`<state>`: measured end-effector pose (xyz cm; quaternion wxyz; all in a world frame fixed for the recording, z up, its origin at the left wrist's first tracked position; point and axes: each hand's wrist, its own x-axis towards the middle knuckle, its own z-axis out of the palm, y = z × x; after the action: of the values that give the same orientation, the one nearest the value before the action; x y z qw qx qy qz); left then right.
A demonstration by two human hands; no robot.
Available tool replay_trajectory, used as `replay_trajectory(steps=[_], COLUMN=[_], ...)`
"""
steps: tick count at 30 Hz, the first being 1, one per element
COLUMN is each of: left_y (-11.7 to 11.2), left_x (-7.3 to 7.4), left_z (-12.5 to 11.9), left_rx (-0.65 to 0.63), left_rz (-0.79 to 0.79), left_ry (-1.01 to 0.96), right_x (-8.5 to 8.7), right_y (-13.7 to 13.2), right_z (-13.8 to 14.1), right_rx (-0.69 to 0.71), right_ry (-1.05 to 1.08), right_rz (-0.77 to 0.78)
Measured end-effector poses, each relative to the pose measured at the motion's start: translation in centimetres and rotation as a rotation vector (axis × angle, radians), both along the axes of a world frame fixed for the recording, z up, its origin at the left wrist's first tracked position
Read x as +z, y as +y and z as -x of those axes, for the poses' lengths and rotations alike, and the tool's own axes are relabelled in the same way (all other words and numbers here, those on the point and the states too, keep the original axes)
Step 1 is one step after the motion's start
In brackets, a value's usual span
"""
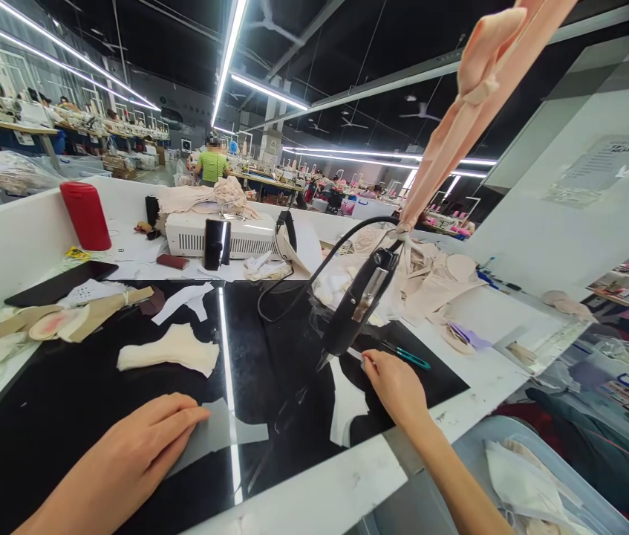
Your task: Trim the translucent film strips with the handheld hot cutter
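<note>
My left hand (141, 438) lies palm down at the lower left, its fingers stretched out over a grey translucent template-like piece (219, 431) on the black mat. My right hand (395, 379) is closed in a pinch at the right of the mat. Its fingertips meet at a thin pale item that I cannot make out. Just left of them, a curved white cut piece (347, 405) lies flat. Above that piece hangs a black corded hand tool (362, 301), tilted, with its pointed tip close to the piece's upper end.
A knotted pink fabric strip (448, 134) suspends the tool. A teal-handled tool (408, 357) lies beyond my right hand. Cream padding (169, 351) and a white cutout (186, 303) rest on the mat (85, 394). Behind stand a phone (217, 245) and white machine (180, 238); a bin (475, 446) is lower right.
</note>
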<state>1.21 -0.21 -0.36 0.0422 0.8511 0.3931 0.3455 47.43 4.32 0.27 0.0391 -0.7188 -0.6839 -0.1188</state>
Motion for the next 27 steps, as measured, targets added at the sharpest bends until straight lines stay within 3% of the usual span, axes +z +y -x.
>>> replay_trajectory(steps=[13, 27], left_y=[-0.1, -0.1], left_x=[0.3, -0.1], left_z=[-0.2, -0.2], left_rx=[-0.017, -0.009], left_rz=[0.010, 0.005], left_ry=[-0.007, -0.016], right_x=[0.0, 0.9], right_y=[0.4, -0.2], right_z=[0.9, 0.6], right_rx=[-0.032, -0.132], right_ry=[0.031, 0.274], right_rz=[-0.010, 0.002])
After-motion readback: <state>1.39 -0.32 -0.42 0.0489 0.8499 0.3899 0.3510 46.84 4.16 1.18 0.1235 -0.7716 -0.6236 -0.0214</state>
